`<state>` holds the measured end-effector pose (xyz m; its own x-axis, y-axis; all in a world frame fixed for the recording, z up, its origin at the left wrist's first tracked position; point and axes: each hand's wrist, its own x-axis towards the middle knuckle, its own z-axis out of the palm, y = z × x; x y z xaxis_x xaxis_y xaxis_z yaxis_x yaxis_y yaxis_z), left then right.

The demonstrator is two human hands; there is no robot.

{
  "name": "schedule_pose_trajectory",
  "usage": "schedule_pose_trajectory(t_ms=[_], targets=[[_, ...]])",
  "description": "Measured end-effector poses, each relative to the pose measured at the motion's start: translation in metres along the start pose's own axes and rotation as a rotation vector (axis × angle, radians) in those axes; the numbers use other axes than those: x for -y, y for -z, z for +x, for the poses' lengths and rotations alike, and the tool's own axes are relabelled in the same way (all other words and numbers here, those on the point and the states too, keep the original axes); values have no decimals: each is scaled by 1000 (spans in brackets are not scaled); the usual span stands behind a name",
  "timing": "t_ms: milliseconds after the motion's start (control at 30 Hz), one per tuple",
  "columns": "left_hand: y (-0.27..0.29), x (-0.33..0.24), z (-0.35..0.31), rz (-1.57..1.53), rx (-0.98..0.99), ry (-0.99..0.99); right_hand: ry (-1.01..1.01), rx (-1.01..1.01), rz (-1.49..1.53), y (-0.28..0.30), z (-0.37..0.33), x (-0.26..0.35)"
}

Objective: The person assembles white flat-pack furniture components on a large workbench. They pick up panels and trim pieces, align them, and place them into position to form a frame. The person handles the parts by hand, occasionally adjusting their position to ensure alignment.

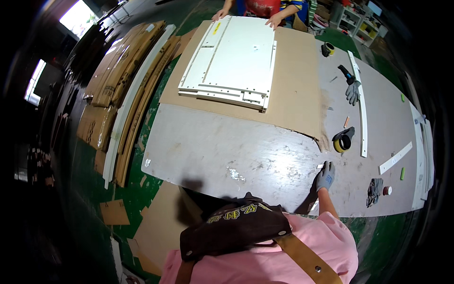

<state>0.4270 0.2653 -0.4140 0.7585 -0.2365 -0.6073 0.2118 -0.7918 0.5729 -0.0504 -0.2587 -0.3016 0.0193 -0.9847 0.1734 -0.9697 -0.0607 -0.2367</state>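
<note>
My right hand [326, 176], in a grey work glove, rests on the grey table at its near side, with fingers stretched forward. Beside its fingertips lies a small white piece [320, 166]; I cannot tell whether they touch it. My left hand is out of sight. Ahead of my right hand stands a tape roll in a black dispenser [343, 140]. Toward the far left, a stack of white panels [236, 57] with drilled holes and grooves lies on a cardboard sheet [298, 85].
Across the table, a co-worker's two hands [274, 20] touch the panels' far edge. To the right lie a long white strip [362, 109], grey gloves [353, 92], another tape roll [327, 49], a short white strip [396, 157] and a dark cloth [374, 191]. Flattened cartons [113, 71] stand left.
</note>
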Motion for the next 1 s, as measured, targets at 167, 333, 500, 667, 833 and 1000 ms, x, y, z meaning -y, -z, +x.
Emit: schedule_pose_trajectory(t_ms=[167,333,500,667,833,1000], targets=[[0,11,-9,-42,-18,-16,-18,-10,-11,-5,-1,4],[-4,13,-6,-90,-32,-16,156,-68,108,12,11,35],[-9,5,6,-121,-10,-46,352,-157,642,18,66,176],[0,4,30,-242,-83,-100,64,153,903,-70,140,340],[-1,-48,12,-140,40,-166,-45,295,788,-111,194,345],[6,-9,-16,-130,-27,-57,76,408,637,-114,190,328]])
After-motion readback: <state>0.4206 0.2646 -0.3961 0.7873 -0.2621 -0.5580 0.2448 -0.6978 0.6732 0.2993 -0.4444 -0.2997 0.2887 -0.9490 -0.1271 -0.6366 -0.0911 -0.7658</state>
